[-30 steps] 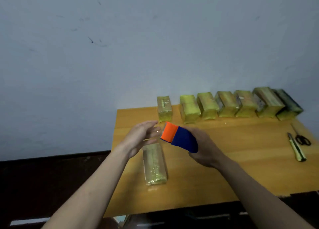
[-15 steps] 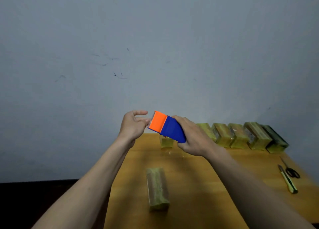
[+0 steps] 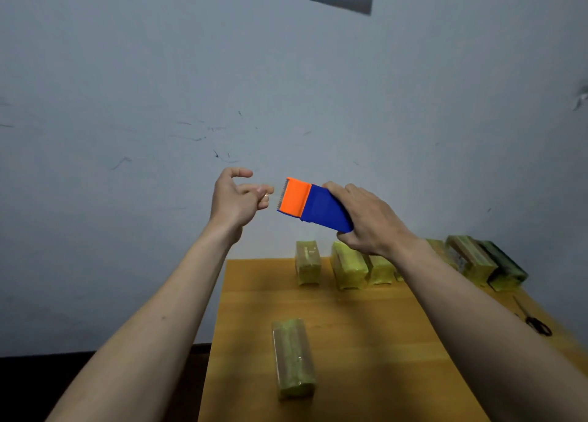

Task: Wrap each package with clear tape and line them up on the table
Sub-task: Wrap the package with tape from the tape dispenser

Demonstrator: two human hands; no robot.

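Tape dispenser [image 3: 313, 204], blue body with an orange head and a toothed cutting edge, held in the air above the far end of the table [image 3: 359, 323] and in front of the wall [image 3: 286, 87]. The right hand [image 3: 366, 219] grips the blue body, fingers closed around it, with the orange head pointing left. The left hand [image 3: 237, 197] is raised just beside the cutting edge, its thumb and fingers pinched near each other at the teeth (whether a strip of clear tape lies between them cannot be told, since none is visible). Directly below, one package [image 3: 293, 358] lies lengthwise on the near part of the table, apart from the others, its greenish-yellow surface glossy. Along the far edge stands a row of packages [image 3: 350, 265] side by side, the leftmost set slightly apart from its neighbours and the middle ones partly hidden behind the right forearm; the rightmost is darker green. A pair of scissors [image 3: 534, 319] lies near the right edge of the table.
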